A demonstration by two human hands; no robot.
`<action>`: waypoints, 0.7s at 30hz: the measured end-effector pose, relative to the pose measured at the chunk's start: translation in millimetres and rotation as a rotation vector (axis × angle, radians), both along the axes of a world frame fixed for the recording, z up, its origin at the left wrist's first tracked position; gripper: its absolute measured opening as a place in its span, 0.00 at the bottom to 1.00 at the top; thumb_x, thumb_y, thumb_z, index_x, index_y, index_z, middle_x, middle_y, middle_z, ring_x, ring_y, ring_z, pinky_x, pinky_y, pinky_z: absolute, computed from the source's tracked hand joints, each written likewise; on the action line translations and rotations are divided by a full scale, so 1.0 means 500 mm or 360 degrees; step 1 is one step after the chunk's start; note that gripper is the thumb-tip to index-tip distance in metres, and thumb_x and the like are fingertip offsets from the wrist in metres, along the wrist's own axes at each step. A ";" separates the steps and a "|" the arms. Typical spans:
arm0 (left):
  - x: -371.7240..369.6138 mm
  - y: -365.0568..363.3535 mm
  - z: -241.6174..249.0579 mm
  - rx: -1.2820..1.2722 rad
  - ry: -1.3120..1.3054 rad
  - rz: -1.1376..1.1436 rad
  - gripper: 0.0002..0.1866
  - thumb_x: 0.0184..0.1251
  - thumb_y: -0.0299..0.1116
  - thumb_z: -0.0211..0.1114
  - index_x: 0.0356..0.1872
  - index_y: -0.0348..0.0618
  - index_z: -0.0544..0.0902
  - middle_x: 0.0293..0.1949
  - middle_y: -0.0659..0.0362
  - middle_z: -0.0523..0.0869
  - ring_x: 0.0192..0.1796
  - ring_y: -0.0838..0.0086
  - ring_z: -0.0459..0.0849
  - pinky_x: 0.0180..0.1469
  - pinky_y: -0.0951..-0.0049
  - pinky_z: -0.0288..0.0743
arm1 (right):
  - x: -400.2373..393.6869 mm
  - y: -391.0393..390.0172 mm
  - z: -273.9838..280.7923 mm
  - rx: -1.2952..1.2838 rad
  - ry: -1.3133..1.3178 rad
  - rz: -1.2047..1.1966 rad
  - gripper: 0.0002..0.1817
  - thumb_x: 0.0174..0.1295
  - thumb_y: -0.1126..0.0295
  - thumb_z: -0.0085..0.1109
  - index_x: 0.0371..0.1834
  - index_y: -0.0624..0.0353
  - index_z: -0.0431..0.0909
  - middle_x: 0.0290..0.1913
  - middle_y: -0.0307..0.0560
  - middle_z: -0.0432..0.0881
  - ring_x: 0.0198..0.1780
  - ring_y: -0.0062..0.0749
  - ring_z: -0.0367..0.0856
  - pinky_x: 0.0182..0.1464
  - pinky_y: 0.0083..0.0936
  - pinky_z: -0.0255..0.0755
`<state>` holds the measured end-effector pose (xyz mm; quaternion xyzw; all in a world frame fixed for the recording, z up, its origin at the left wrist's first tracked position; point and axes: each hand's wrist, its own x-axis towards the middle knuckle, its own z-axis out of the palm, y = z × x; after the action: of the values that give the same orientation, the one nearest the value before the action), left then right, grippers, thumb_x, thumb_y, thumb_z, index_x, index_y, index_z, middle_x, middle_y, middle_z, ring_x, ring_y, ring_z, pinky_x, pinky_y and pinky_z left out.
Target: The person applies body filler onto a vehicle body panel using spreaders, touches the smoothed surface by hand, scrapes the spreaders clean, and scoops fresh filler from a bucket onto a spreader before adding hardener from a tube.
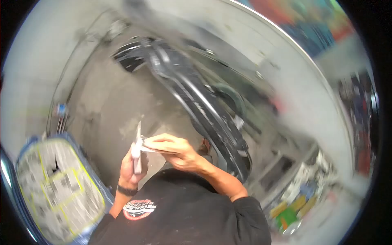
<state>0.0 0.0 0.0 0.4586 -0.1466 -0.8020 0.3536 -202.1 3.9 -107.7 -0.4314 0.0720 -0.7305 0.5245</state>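
My left hand (132, 165) is closed around what looks like a putty knife (137, 163), with a pale handle and a thin blade pointing up, away from me. My right hand (177, 152) pinches a thin, flat, whitish spreader (150, 150). Its edge meets the knife near the blade's base, where some pale matter shows. Both hands are close together in front of my chest. Blur hides the finer details of the two tools. Beyond my right hand, a long black car bumper (190, 92) stretches diagonally across the view.
On the left is a blue car panel (83, 153) whose window area is covered with newspaper (61, 185) and yellow tape. At lower right, a cluttered grey bench (265, 200) holds a green box (287, 219) and other items. Concrete floor (106, 94) lies ahead; pale walls surround it.
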 end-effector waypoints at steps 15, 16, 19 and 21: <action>0.093 0.035 -0.265 -0.0897 -0.1212 0.0808 0.34 0.78 0.54 0.56 0.16 0.36 0.75 0.13 0.67 0.64 0.22 0.83 0.62 0.22 0.68 0.59 | 0.118 -0.070 -0.030 -0.1182 0.2649 -0.0153 0.30 0.50 0.78 0.64 0.60 0.46 0.82 0.63 0.47 0.77 0.66 0.51 0.72 0.69 0.54 0.61; 0.146 0.030 -0.279 -0.0853 -0.1277 0.0689 0.33 0.78 0.55 0.56 0.18 0.36 0.74 0.14 0.66 0.64 0.23 0.83 0.62 0.22 0.68 0.58 | 0.159 -0.067 -0.033 -0.1239 0.2656 -0.0109 0.29 0.50 0.78 0.65 0.59 0.46 0.82 0.63 0.46 0.77 0.66 0.51 0.72 0.69 0.54 0.61; 0.269 0.014 -0.284 -0.0735 -0.1173 0.0904 0.31 0.78 0.54 0.57 0.19 0.38 0.74 0.16 0.69 0.64 0.24 0.84 0.62 0.23 0.68 0.58 | 0.272 -0.080 -0.033 -0.1342 0.2744 0.0023 0.27 0.52 0.79 0.64 0.58 0.44 0.83 0.62 0.45 0.79 0.67 0.48 0.74 0.69 0.55 0.62; 0.367 -0.024 -0.315 -0.0712 -0.0818 0.1202 0.24 0.78 0.51 0.59 0.30 0.38 0.81 0.25 0.68 0.76 0.28 0.85 0.69 0.26 0.70 0.62 | 0.341 -0.106 -0.022 -0.1228 0.2779 0.0175 0.28 0.53 0.81 0.57 0.57 0.42 0.84 0.60 0.45 0.81 0.65 0.47 0.77 0.69 0.59 0.63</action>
<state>183.3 -11.8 -157.5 0.5753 -0.2210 -0.4284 0.6608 -31.5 -49.2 -118.9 -0.9700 0.1719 -0.0987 0.1410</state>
